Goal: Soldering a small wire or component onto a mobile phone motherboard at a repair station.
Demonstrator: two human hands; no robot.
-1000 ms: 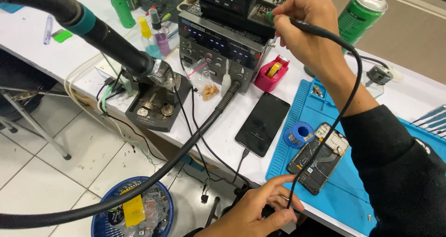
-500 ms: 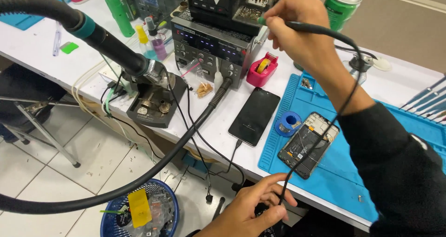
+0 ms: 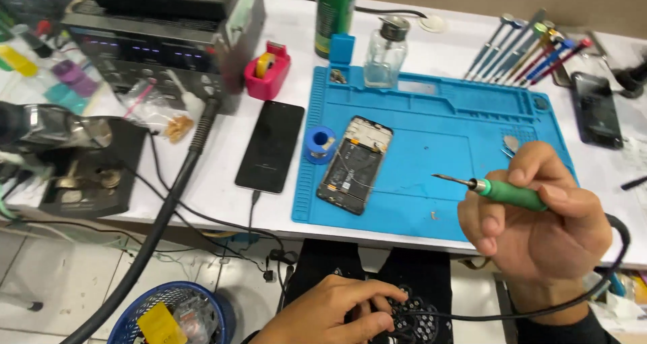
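The right hand [image 3: 539, 229] is gripping the green soldering iron [image 3: 502, 192] near the opened phone [image 3: 355, 164], fingers closed; the left hand [image 3: 330, 314] is pinching its cable [image 3: 472, 314]; next, careful tip placement seems needed.

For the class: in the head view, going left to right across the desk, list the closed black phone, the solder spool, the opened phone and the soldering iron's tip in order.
Black phone → solder spool → opened phone → soldering iron tip, held in the right hand.

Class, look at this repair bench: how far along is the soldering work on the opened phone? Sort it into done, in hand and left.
Done: the opened phone lies back-off on the blue mat, solder spool beside it. In hand: the right hand holds the green soldering iron above the mat, tip clear of the phone; the left hand grips its cable below the table edge. Left: no tip contact yet, and the phone remains open.
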